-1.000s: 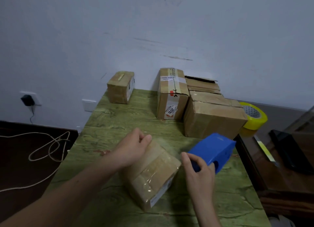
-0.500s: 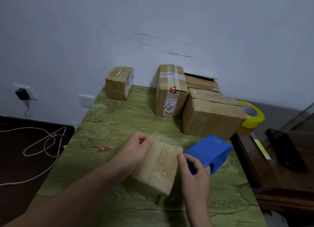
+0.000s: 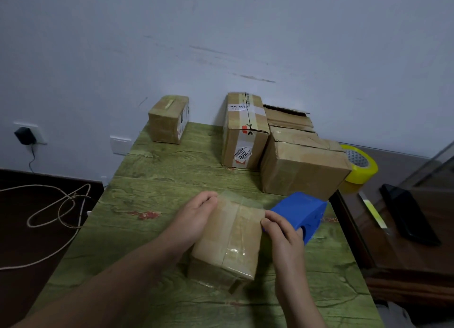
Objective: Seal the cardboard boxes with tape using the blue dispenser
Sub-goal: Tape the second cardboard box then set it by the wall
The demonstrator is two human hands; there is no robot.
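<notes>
My left hand (image 3: 196, 217) grips the taped box (image 3: 233, 241), right hand (image 3: 285, 237) wrapped round the one blue dispenser (image 3: 302, 207), four more boxes (image 3: 302, 170) mid-frame behind.

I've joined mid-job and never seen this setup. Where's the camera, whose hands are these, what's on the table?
No machine here: a person works bare-handed, and the view comes from one camera on their head, looking forward and down. The left hand steadies a small taped box on the green table, fingers curled over its far edge. The right hand grips the blue dispenser at that box's right side. By the wall stand a small far box, a tall labelled box, an open-flapped box and a large box. A yellow tape roll shows just right of the large box.
</notes>
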